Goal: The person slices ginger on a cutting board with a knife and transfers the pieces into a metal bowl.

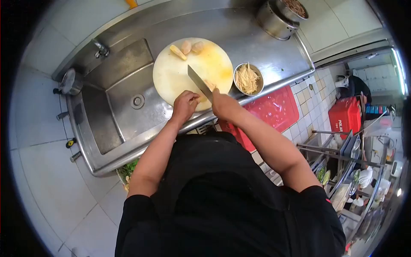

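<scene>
My right hand (222,104) is wrapped around the handle of a kitchen knife (199,80), its broad blade slanting up and left over a round white cutting board (169,77). Close to the blade's left side, my left hand (186,105) rests at the board's near edge with fingers curled; whatever lies under them is hidden. Some pale cut slices (209,85) lie just right of the blade. At the board's far side sit a yellowish peeled wedge (177,52) and two pinkish-beige lumps (186,47). A metal bowl (261,84) of pale thin strips (247,79) stands right of the board.
The board lies on a steel counter (252,51) beside a sink basin (132,64) with a tap (101,49). Metal pots (274,21) stand at the back right. Below are a red crate (274,109) and a red cooler (346,115). Another person (358,88) is at right.
</scene>
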Motion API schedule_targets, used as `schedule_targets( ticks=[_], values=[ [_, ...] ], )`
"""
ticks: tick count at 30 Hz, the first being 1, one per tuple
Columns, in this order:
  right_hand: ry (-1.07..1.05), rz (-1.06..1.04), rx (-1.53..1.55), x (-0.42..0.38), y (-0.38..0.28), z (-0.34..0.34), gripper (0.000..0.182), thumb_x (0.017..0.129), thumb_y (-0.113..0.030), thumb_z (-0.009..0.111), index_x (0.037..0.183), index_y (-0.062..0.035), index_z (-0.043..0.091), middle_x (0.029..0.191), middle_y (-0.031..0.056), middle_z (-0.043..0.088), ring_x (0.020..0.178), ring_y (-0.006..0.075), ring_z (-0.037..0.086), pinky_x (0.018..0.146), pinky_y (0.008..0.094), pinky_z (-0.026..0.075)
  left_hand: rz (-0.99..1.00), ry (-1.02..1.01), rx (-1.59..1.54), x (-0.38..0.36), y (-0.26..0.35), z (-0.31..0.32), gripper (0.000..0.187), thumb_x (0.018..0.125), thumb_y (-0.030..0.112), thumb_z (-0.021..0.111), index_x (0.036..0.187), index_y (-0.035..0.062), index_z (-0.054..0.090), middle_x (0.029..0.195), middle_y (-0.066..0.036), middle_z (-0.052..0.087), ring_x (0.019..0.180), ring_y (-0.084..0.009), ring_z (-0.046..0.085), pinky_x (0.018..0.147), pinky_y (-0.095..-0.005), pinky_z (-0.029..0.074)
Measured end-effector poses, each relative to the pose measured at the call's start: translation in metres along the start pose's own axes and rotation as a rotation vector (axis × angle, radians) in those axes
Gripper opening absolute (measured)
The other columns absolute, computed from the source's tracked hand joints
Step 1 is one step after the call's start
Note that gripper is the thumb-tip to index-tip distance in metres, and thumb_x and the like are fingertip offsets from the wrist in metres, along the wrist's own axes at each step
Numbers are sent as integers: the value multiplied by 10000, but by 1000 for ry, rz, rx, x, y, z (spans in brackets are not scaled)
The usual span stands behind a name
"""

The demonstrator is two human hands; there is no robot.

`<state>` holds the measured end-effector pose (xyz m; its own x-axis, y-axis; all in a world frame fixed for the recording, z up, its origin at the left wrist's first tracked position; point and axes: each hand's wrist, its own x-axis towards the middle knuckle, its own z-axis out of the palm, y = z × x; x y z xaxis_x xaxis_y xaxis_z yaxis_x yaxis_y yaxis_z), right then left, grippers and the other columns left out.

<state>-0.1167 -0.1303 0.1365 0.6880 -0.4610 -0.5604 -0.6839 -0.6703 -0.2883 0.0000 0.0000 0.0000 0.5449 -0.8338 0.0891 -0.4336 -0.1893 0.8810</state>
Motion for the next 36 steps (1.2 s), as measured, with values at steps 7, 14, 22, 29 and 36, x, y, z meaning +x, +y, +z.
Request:
schedule_targets(
  ticks=[7, 14, 22, 29, 36],
  values=[
    [12, -53, -43, -30, 17, 18, 266, 942, -86, 456, 1148, 81, 474, 1001, 361, 677, 1012, 448, 691, 879, 519, 543, -25, 29, -18, 4, 5, -3, 176, 840, 76, 744, 1011, 37, 747, 1012, -126, 698, 915, -285, 687, 832, -362, 552],
    [5, -93, -55, -3, -1, -16, 278, 933, -77, 468, 1175, 60, 463, 982, 341, 687, 982, 468, 688, 855, 521, 542, 3, 21, -7, 4, -1, 1, 188, 826, 61, 749, 1012, 35, 743, 1010, -126, 696, 928, -293, 686, 832, -366, 555],
    [87, -83, -65, -24, 17, 25, 241, 933, -87, 467, 1125, 58, 466, 978, 351, 681, 936, 477, 693, 836, 534, 546, -6, 48, 13, 8, 4, -2, 174, 827, 58, 741, 999, 34, 741, 1006, -126, 695, 925, -292, 686, 827, -365, 556],
    [-3, -67, -49, -31, 8, 0, 273, 931, -77, 461, 1155, 79, 460, 974, 348, 682, 950, 475, 690, 855, 526, 541, -36, 8, 6, 7, 3, -2, 177, 832, 85, 748, 1000, 31, 742, 1005, -120, 701, 920, -280, 689, 833, -361, 555],
    [67, -96, -22, -6, 1, -6, 256, 934, -63, 461, 1151, 73, 475, 1011, 328, 690, 989, 461, 688, 863, 509, 545, -32, 17, -5, 12, 4, -2, 183, 821, 82, 766, 996, 32, 754, 1002, -131, 713, 908, -274, 700, 825, -349, 563]
  ],
)
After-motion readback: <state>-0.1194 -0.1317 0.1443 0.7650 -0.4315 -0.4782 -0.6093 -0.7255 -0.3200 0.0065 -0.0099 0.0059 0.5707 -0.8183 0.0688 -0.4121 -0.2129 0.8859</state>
